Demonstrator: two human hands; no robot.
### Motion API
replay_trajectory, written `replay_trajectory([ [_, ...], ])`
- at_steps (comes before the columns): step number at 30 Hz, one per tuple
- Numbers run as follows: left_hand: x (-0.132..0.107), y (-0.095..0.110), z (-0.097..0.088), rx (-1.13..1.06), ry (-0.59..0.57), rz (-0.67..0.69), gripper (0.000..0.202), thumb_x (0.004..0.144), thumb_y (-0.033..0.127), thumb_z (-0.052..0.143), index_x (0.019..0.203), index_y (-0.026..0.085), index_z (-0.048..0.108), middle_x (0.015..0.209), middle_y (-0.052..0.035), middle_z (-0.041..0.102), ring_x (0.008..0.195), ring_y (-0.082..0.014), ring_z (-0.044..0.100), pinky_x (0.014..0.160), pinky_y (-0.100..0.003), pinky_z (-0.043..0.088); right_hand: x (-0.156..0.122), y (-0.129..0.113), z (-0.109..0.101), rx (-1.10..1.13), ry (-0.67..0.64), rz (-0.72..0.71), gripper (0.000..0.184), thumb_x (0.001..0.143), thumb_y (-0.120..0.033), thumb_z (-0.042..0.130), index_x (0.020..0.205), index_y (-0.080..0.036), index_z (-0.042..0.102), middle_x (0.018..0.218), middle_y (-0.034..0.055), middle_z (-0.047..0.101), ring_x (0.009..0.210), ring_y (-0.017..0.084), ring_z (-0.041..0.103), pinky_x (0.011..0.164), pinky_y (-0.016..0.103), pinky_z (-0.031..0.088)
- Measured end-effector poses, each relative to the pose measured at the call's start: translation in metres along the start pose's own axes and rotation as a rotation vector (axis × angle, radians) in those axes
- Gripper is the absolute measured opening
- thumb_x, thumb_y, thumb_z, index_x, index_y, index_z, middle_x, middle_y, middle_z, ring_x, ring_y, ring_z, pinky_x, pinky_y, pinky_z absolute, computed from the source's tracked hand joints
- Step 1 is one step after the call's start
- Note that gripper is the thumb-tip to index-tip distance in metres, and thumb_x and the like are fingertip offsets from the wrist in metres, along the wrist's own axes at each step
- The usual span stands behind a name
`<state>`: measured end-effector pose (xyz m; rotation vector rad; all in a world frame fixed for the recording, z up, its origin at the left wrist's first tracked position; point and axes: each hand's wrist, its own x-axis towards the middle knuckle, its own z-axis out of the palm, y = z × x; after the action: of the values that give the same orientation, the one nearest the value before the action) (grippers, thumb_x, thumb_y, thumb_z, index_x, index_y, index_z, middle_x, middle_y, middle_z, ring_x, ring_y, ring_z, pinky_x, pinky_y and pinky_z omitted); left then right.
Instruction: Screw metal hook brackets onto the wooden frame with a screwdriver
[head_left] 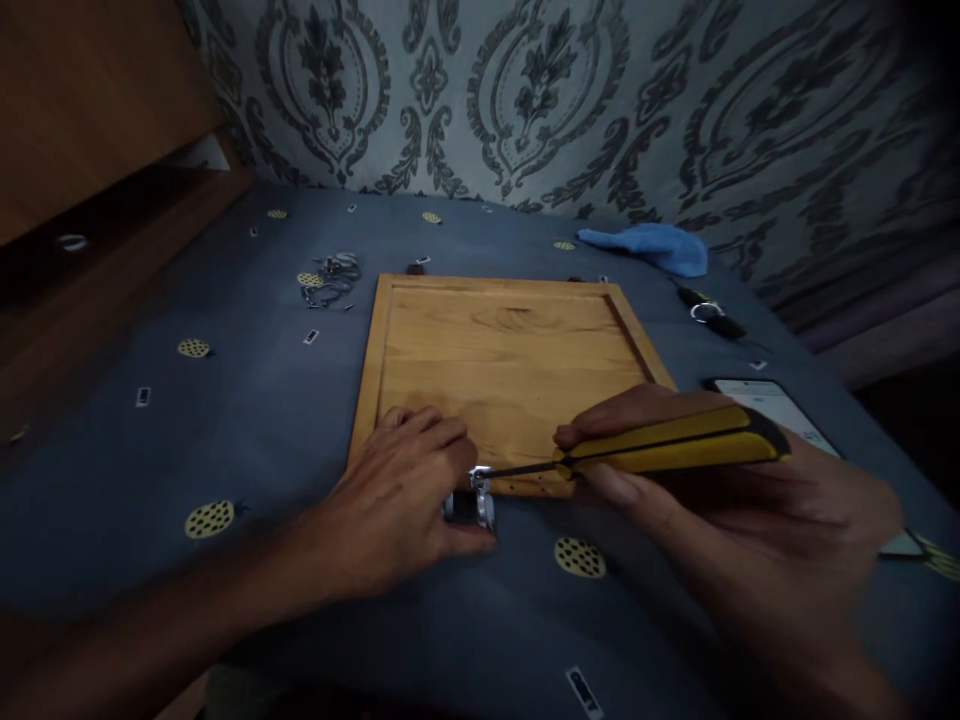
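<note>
A wooden panel (480, 350) with a raised rim lies flat on the blue patterned cloth. At its near edge sits a small shiny metal fitting (484, 505) with a dark part; its exact kind is unclear. My left hand (412, 490) grips this fitting, fingers on the panel and thumb below, partly hiding it. In my right hand (675, 480) is a yellow and black screwdriver (667, 442), held nearly level and pointing left. Its thin shaft reaches the top of the fitting. Several small dark holes show along the near rim, right of the fitting.
Tangled cord or wire with small metal bits (334, 278) lies left of the panel. To the right are a blue cloth (652, 245), keys with a ring (709, 313) and a phone (772, 405). Wooden furniture (97, 100) borders the left; a patterned wall (435, 100) stands behind.
</note>
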<state>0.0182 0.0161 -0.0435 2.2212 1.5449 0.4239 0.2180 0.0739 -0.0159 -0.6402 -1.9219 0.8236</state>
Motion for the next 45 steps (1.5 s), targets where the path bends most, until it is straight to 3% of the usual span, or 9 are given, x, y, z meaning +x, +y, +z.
replay_trajectory([
  [5,0.001,0.0,-0.001,0.002,-0.018,-0.015,0.043,0.073,0.047,0.089,0.089,0.015,0.065,0.094,-0.003,0.063,0.095,-0.0258,0.059,0.088,-0.041,0.044,-0.001,0.0,0.001,-0.004,-0.039,0.038,0.011,0.087,-0.018,0.075,0.09,-0.029,0.073,0.082,-0.0029,0.073,0.069,0.015,0.071,0.056,0.023,0.058],
  [17,-0.001,0.0,0.001,0.016,-0.011,-0.005,0.042,0.074,0.048,0.087,0.09,0.016,0.065,0.095,-0.0025,0.064,0.096,-0.0252,0.059,0.088,-0.04,0.044,0.0,0.001,0.004,-0.075,-0.05,0.056,0.009,0.086,-0.018,0.076,0.086,-0.026,0.071,0.082,-0.0013,0.073,0.071,0.016,0.071,0.06,0.025,0.057],
  [25,0.0,0.0,-0.001,-0.006,-0.019,-0.005,0.041,0.075,0.047,0.088,0.091,0.016,0.066,0.096,-0.0032,0.064,0.096,-0.0256,0.059,0.087,-0.04,0.042,0.008,0.001,-0.006,-0.001,-0.222,-0.012,0.017,0.086,-0.021,0.077,0.099,-0.032,0.074,0.089,-0.0024,0.076,0.079,0.018,0.073,0.068,0.027,0.06],
  [32,0.0,0.001,-0.001,-0.02,-0.008,-0.012,0.04,0.074,0.044,0.088,0.089,0.015,0.065,0.093,-0.0027,0.063,0.092,-0.0239,0.058,0.087,-0.039,0.042,0.004,-0.002,-0.002,-0.038,-0.147,0.028,0.013,0.083,-0.03,0.082,0.091,-0.03,0.072,0.082,-0.0014,0.075,0.076,0.02,0.074,0.064,0.029,0.059],
  [39,0.001,0.003,-0.004,-0.004,-0.048,-0.022,0.04,0.075,0.046,0.087,0.089,0.015,0.065,0.093,-0.003,0.062,0.093,-0.0248,0.057,0.087,-0.039,0.043,-0.002,0.002,-0.001,-0.055,-0.104,0.047,0.012,0.084,-0.029,0.081,0.091,-0.031,0.072,0.083,-0.0009,0.075,0.071,0.021,0.073,0.054,0.03,0.058],
  [45,0.001,0.001,-0.002,0.032,-0.035,-0.003,0.041,0.076,0.049,0.086,0.09,0.016,0.065,0.095,-0.004,0.063,0.094,-0.0256,0.058,0.087,-0.04,0.044,-0.001,0.001,0.002,-0.075,0.009,0.022,0.011,0.085,-0.022,0.079,0.087,-0.03,0.071,0.08,-0.0022,0.074,0.067,0.018,0.071,0.053,0.027,0.058],
])
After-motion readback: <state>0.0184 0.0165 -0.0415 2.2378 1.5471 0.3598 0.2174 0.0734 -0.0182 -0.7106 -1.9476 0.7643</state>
